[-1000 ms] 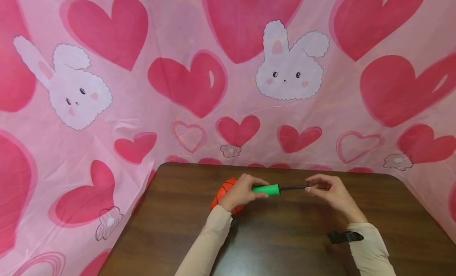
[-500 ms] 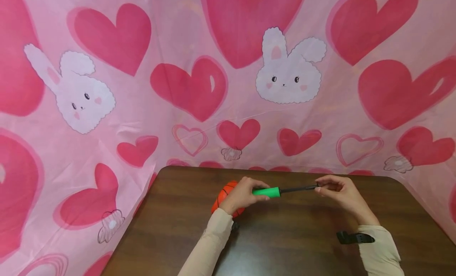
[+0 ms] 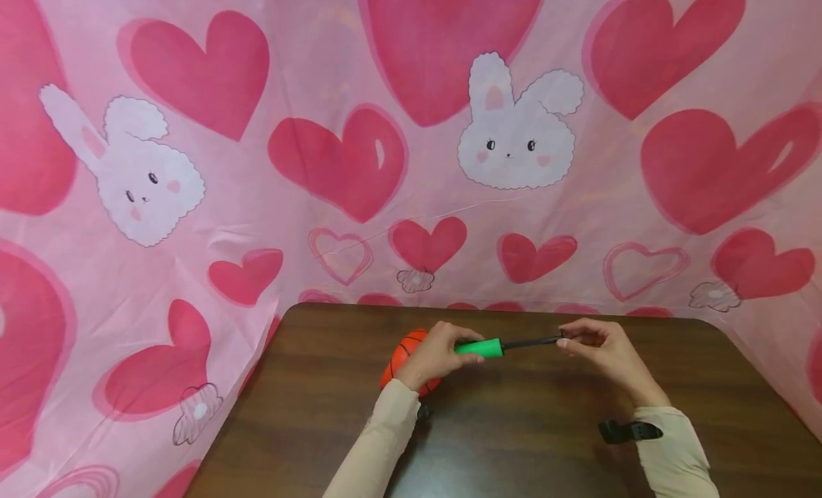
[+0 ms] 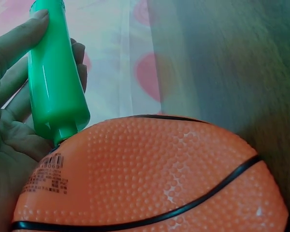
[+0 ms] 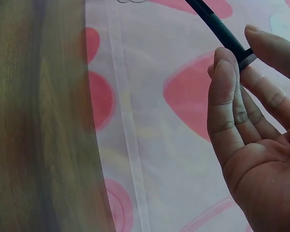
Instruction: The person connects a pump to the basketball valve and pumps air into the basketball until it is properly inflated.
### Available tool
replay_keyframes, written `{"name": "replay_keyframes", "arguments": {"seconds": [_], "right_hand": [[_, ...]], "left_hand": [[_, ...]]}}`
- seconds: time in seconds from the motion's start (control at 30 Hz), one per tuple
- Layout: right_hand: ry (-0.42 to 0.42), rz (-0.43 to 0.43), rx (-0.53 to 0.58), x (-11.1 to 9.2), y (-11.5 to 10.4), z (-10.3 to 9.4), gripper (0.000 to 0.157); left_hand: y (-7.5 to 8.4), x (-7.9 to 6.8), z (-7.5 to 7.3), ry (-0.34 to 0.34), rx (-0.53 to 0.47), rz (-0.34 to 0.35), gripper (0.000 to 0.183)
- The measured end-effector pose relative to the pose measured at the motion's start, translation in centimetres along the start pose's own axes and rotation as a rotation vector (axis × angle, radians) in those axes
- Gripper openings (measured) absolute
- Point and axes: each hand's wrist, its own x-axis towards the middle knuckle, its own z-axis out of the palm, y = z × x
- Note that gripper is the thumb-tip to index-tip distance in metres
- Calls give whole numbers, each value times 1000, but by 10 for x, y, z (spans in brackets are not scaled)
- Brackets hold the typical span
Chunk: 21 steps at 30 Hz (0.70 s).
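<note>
A green hand pump [image 3: 481, 348] lies level above the table, its black rod [image 3: 529, 342] drawn partly out to the right. My left hand [image 3: 439, 348] grips the green barrel, thumb along one side and fingers around the other in the left wrist view. At the barrel's narrow end an orange toy basketball [image 4: 150, 179] with black lines meets the nozzle; it looks dented and not fully round in the head view. My right hand [image 3: 600, 344] pinches the black end of the rod between thumb and fingers, and the end cap [image 5: 246, 59] shows in the right wrist view.
The brown wooden table [image 3: 514, 441] spreads under both hands, with rounded far corners. Close behind its back edge hangs a pink cloth [image 3: 437, 191] printed with hearts and rabbits. A black strap [image 3: 629, 432] is at my right wrist.
My right hand first pulled the rod farther out to the right, then moved back a little to the left with it. The left hand keeps its grip on the barrel.
</note>
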Motion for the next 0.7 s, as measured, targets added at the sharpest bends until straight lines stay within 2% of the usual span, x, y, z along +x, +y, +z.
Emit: {"name": "replay_keyframes", "arguments": {"seconds": [0.1, 0.37, 0.7], "right_hand": [[-9, 0, 7, 1, -1, 7, 18], [-2, 56, -58, -1, -1, 30, 27], [48, 6, -3, 2, 0, 65, 25]], "left_hand": [[1, -1, -1, 5, -10, -6, 30], [3, -1, 3, 6, -9, 10, 29], [0, -1, 1, 19, -5, 25, 29]]}}
